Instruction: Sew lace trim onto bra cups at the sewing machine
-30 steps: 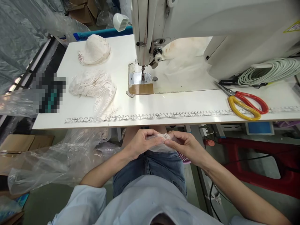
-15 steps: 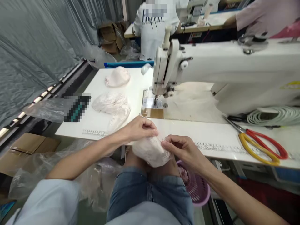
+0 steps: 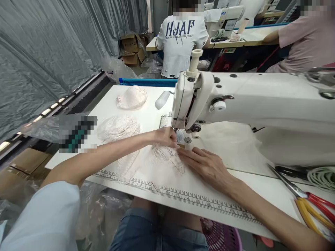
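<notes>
A pale pink lace fabric piece point(image 3: 167, 164) lies on the white table just in front of the sewing machine's needle area. My left hand point(image 3: 166, 136) is closed on its far edge, close beside the presser foot, which the hand partly hides. My right hand point(image 3: 206, 165) rests low at the right side of the lace, its thumb and forefinger pressed together at the fabric edge. The sewing machine point(image 3: 222, 94) stands directly beyond both hands. Another lace piece point(image 3: 119, 129) lies left of my left forearm, partly covered by it. A cup-shaped lace piece point(image 3: 132, 97) sits farther back.
Scissors point(image 3: 303, 198) with red and yellow handles and a coil of pale cord point(image 3: 323, 177) lie at the right. A printed ruler point(image 3: 180, 195) runs along the front edge. A purple basket point(image 3: 225, 237) stands below. Two people sit at the back.
Both hands have moved forward from above my lap to the needle area, bringing the lace piece onto the table. The view has shifted, and the machine appears closer.
</notes>
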Action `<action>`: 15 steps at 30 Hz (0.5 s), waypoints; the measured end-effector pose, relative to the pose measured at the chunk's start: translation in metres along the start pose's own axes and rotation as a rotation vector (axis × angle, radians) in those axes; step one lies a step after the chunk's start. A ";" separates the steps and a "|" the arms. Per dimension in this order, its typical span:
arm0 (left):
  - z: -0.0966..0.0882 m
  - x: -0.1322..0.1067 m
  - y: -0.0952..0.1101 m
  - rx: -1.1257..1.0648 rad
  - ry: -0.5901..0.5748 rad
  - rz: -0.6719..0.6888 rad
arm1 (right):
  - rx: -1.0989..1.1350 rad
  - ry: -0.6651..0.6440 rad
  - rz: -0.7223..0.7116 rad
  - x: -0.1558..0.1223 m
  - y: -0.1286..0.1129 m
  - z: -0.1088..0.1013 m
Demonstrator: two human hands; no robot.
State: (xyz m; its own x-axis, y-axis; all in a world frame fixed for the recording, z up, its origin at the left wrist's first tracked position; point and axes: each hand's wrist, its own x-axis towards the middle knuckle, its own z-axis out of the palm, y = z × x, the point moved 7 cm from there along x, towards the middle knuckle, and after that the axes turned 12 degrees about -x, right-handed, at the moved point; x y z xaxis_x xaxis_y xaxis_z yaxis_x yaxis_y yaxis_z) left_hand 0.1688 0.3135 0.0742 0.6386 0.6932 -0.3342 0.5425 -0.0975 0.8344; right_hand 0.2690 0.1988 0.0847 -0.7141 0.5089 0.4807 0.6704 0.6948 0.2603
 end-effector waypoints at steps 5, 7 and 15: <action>-0.006 -0.002 0.002 0.090 0.022 0.054 | -0.046 -0.023 -0.035 0.001 -0.001 0.007; -0.007 -0.004 0.002 0.124 0.042 0.076 | -0.056 -0.015 -0.055 0.001 -0.003 0.006; -0.005 -0.010 0.003 0.413 0.104 0.154 | 0.035 -0.056 -0.064 0.004 -0.004 0.008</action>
State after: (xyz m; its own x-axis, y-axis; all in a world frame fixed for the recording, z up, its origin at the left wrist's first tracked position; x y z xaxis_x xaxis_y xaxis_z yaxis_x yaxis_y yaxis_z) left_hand 0.1611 0.3096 0.0818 0.6821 0.7143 -0.1566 0.6313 -0.4670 0.6192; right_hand 0.2621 0.2020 0.0793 -0.7662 0.4896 0.4163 0.6161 0.7438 0.2591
